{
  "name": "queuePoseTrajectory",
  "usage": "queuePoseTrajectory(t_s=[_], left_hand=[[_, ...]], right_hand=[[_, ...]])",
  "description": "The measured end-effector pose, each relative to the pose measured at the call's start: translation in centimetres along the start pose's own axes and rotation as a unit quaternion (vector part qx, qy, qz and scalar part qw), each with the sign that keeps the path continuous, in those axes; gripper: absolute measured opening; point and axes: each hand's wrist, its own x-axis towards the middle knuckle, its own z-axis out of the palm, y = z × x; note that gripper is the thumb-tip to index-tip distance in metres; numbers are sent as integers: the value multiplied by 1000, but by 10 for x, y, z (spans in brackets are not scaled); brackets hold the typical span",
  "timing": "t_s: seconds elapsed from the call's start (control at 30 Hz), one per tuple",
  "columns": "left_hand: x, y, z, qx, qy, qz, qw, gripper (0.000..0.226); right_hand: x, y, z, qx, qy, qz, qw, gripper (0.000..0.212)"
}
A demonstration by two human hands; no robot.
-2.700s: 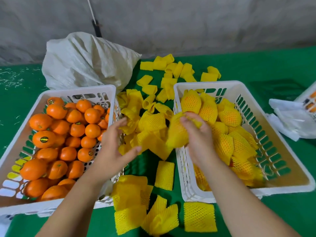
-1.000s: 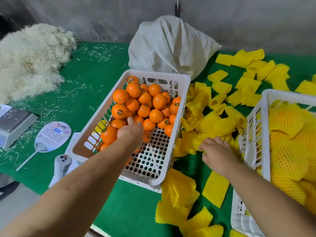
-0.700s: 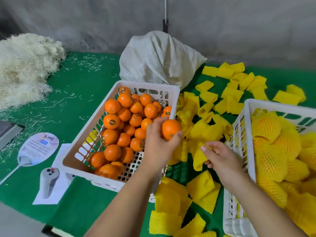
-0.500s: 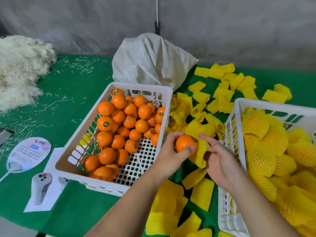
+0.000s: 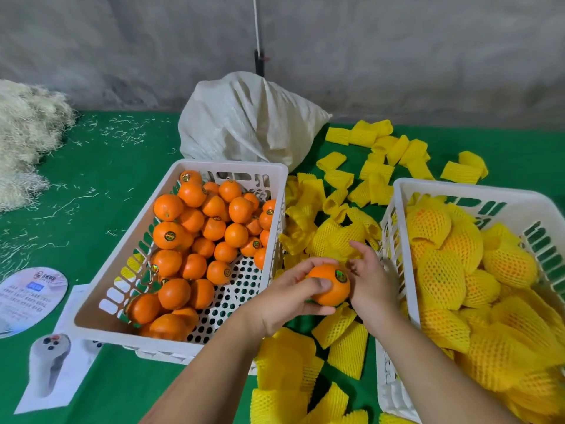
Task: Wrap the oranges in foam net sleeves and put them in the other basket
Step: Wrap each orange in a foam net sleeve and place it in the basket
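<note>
At centre frame, our left hand [image 5: 287,296] grips a bare orange [image 5: 330,284]; our right hand [image 5: 371,281], fingers loosely curled, touches it. Sleeving comes next, needing a foam net sleeve [image 5: 334,237].

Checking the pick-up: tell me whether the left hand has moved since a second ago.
Yes. The left hand was down among the fruit in the left basket; now it is outside that basket's right wall, holding an orange over the foam sleeves.

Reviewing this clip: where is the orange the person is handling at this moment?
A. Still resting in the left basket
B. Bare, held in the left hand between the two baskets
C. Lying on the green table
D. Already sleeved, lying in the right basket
B: the left hand grips the unsleeved orange above the loose foam sleeves, between the two baskets.
</note>
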Motion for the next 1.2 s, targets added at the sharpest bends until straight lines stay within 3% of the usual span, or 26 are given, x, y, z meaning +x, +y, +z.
queuePoseTrajectory(t_s=[0.13,0.23,0.3,0.4,0.5,0.6,0.7,0.77,0.83,0.93,1.07,1.13,1.2], left_hand=[[0,0,2,34,-21,-13,999,65],[3,-2,2,20,30,-3,999,71],[6,-3,2,13,64,14,998,57],[10,-10,3,105,98,46,988,42],[11,-19,2,226,119,76,964,68],[17,-22,-1,222,158,89,958,85],[25,-27,-3,268,253,98,924,78],[26,-31,-5,286,280,117,909,77],[26,-34,-5,258,275,127,918,74],[27,-34,-3,177,235,78,953,63],[27,-26,-4,-52,149,7,987,70],[26,-25,-7,-58,128,13,990,86],[25,-25,-7,0,134,30,991,87]], right_hand=[[-4,-4,1,39,-67,27,997,33],[-2,-2,-1,8,-35,2,999,37],[-1,-1,-2,-22,12,-18,1000,34],[3,8,-4,-28,51,-14,998,21],[0,9,-9,-8,41,-16,999,14],[-7,5,-12,-27,5,-66,997,15],[-19,2,-11,-122,-16,-177,977,17],[-23,-1,-8,-127,-12,-225,966,18],[-23,-3,-6,-122,-9,-260,958,16],[-21,-2,-4,-134,-22,-291,947,20],[-18,5,1,-161,-50,-261,951,31],[-15,4,2,-157,-27,-265,951,29],[-14,1,-1,-166,21,-284,944,24]])
